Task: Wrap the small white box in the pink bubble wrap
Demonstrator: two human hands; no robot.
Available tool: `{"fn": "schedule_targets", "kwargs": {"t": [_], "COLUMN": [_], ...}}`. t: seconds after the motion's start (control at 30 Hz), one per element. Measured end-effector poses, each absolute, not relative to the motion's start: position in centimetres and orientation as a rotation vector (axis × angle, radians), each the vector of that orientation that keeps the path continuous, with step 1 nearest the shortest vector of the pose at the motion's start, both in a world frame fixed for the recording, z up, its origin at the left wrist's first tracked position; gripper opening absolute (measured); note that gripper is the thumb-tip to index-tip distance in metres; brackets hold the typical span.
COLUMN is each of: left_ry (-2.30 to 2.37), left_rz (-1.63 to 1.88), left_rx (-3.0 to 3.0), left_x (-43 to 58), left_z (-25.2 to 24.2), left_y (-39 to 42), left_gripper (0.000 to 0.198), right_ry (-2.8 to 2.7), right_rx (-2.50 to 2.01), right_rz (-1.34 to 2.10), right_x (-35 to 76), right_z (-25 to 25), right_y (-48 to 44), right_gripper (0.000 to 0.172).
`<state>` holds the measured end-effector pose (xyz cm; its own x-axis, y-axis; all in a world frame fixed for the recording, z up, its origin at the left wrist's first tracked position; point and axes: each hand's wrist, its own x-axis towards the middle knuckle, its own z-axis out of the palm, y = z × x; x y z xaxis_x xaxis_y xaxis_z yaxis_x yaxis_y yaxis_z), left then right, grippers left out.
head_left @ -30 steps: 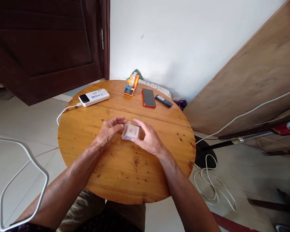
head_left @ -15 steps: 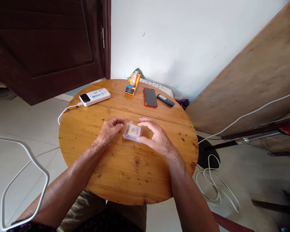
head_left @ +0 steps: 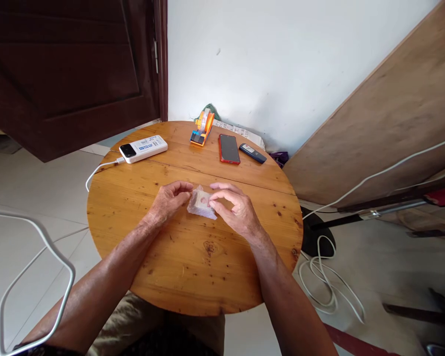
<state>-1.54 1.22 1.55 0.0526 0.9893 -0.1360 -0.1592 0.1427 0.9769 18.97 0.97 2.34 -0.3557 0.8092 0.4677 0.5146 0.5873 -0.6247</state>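
A small packet in clear bubble wrap (head_left: 201, 211) lies on the round wooden table (head_left: 170, 267), in front of me. Inside the wrap a flat white piece with a reddish print shows through. My left hand (head_left: 170, 200) rests at the packet's left edge, its fingers curled and thumb close to the forefinger; whether a bit of wrap is between them I cannot tell. From the right, my right hand (head_left: 235, 207) brings thumb and forefinger together on the packet's right side, covering part of the print. Its other fingers stay bent above.
At the table's back stand a white power bank (head_left: 144, 149) with a cable, an orange tape dispenser (head_left: 202, 128), a red-edged phone (head_left: 229, 149) and a dark blue handheld device (head_left: 252, 153). A white cable (head_left: 68, 267) loops at left; another cord (head_left: 324, 287) lies coiled on the floor.
My right thumb and forefinger, apart at the packet's right edge before, have closed together and moved slightly left over its print. My left hand has barely moved.
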Motion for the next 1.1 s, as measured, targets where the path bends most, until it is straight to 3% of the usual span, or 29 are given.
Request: {"fn": "schedule_targets", "kwargs": {"t": [0.2, 0.47, 0.8, 1.1], "left_ry": [1.124, 1.122, 1.464, 1.171], "left_rz": [1.158, 1.16, 1.035, 0.93], "left_rx": [1.017, 1.019, 1.743, 1.693], "left_x": [-1.5, -1.6, -1.4, -0.9], "left_z": [1.7, 1.0, -0.4, -0.3], "left_y": [1.2, 1.3, 0.9, 0.2], "left_gripper": [0.029, 0.03, 0.07, 0.088], "right_ry": [-2.101, -2.093, -1.952, -1.715], "right_rx": [-1.022, -0.993, -1.035, -1.074], "right_rz": [0.419, 0.205, 0.281, 0.452], "right_x": [18.6, 18.0, 17.7, 18.2], "right_z": [2.0, 1.7, 1.9, 1.9], "right_y": [0.9, 0.9, 1.0, 1.2], "right_gripper": [0.006, 0.016, 0.012, 0.014]}}
